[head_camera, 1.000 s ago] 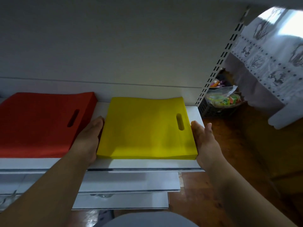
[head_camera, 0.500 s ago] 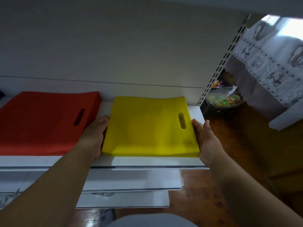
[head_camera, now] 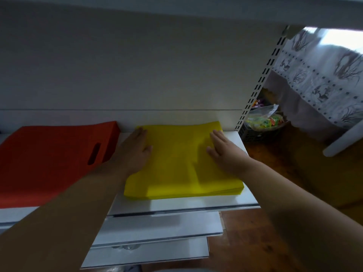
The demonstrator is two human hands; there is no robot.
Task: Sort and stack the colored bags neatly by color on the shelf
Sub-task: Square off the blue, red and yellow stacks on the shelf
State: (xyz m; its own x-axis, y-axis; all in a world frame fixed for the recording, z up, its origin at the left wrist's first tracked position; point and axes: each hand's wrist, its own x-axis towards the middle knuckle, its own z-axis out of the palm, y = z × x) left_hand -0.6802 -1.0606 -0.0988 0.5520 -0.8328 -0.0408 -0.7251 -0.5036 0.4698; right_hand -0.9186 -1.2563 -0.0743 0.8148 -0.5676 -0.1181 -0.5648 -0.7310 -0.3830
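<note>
**A:** What do I have on the shelf right now?

**B:** I see a yellow stack of bags lying flat on the white shelf board, toward its right end, with its back edge at or very near the rear wall panel. To its left sits the red stack of bags, thicker, with a slot handle cut through near its right edge. The two stacks are near each other but apart; a strip of bare shelf shows between them.

**A:** And my hands?

**B:** Both lie flat on top of the yellow stack. My left hand rests along the stack's left edge, fingers straight and pointing toward the back wall, thumb spread onto the yellow surface. My right hand rests on the right part of the stack, fingers straight and together, fingertips close to the back corner. Neither one is curled round anything; they are released, palms down on the bags.

**A:** Anything else in view?

**B:** Below the shelf I see two lower white shelves stepping back. A slotted upright rises at the right end. Beyond it a dark basket holds a clear packet of colourful items, under a patterned white cloth, over a brown wooden floor.
</note>
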